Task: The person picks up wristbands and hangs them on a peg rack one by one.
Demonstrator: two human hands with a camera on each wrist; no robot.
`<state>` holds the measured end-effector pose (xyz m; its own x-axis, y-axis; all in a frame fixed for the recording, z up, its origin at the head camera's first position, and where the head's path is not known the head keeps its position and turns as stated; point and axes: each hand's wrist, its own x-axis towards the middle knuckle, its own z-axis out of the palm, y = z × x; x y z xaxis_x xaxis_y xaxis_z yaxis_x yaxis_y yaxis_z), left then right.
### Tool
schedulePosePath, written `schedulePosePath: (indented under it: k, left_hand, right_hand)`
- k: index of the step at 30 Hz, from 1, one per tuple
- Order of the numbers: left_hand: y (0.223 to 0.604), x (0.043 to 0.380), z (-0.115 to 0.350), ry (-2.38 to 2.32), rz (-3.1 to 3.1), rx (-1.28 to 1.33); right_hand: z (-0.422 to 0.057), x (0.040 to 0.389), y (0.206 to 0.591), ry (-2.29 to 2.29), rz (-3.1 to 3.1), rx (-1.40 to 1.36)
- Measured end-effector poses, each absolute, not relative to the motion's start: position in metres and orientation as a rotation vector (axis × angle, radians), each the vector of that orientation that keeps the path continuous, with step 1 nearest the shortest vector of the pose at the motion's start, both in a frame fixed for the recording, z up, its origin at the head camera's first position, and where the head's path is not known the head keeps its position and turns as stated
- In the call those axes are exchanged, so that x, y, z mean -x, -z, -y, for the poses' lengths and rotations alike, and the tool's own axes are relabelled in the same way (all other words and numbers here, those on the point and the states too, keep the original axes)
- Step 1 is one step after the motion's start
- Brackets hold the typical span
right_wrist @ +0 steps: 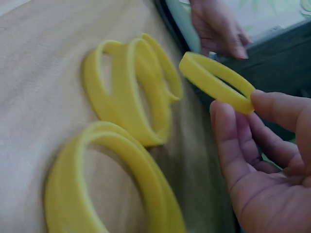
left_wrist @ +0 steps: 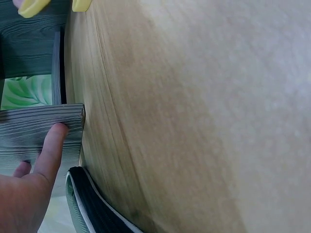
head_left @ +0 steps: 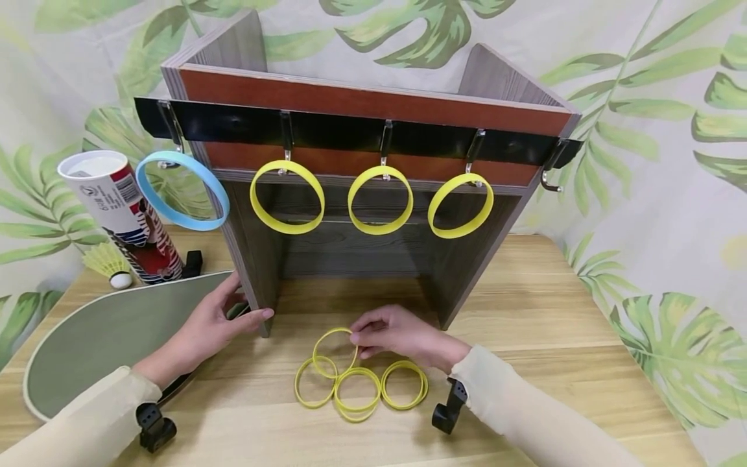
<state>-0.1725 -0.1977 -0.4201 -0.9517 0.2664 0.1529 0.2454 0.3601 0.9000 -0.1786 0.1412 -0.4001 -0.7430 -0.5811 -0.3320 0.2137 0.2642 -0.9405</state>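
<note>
Right hand: the right hand (head_left: pixel 403 336) sits at lower centre of the head view, thumb and fingertips pinched together on a yellow wristband (head_left: pixel 334 353); the right wrist view shows the band (right_wrist: pixel 216 82) clamped between thumb and forefinger at its right end.
Held band: lifted at the pinched end, its left part reaching out away from the palm, over the others.
Loose bands: more yellow wristbands (head_left: pixel 360 391) lie flat on the wooden table (head_left: pixel 554 363) just below and left of the hand, overlapping each other.
Left hand: the left hand (head_left: pixel 213 324), at lower left, has its fingers straight and apart, resting on the front corner of the wooden cabinet (head_left: pixel 257 259); the left wrist view shows a fingertip (left_wrist: pixel 58 133) pressed against the panel's edge.
Hook rail: a black hook rail (head_left: pixel 350 133) crosses the upper frame, carrying three hung yellow bands (head_left: pixel 380 200) and a blue band (head_left: pixel 182 190) at the left end.
Far left: a shuttlecock tube (head_left: pixel 119 217), a shuttlecock (head_left: pixel 111 264) and a racket cover (head_left: pixel 99 337).
</note>
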Motion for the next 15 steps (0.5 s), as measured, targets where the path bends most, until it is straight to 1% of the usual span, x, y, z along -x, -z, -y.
schedulePosePath:
  k: [6, 15]
  left_hand:
    - [0.417, 0.171, 0.198, -1.687, -2.555, -0.457]
    - [0.416, 0.171, 0.197, -1.674, -2.562, -0.448]
  right_hand:
    - [-0.158, 0.179, 0.385, 1.614, -1.918, 0.42]
    - [-0.187, 0.17, 0.356, 1.741, -1.96, 0.468]
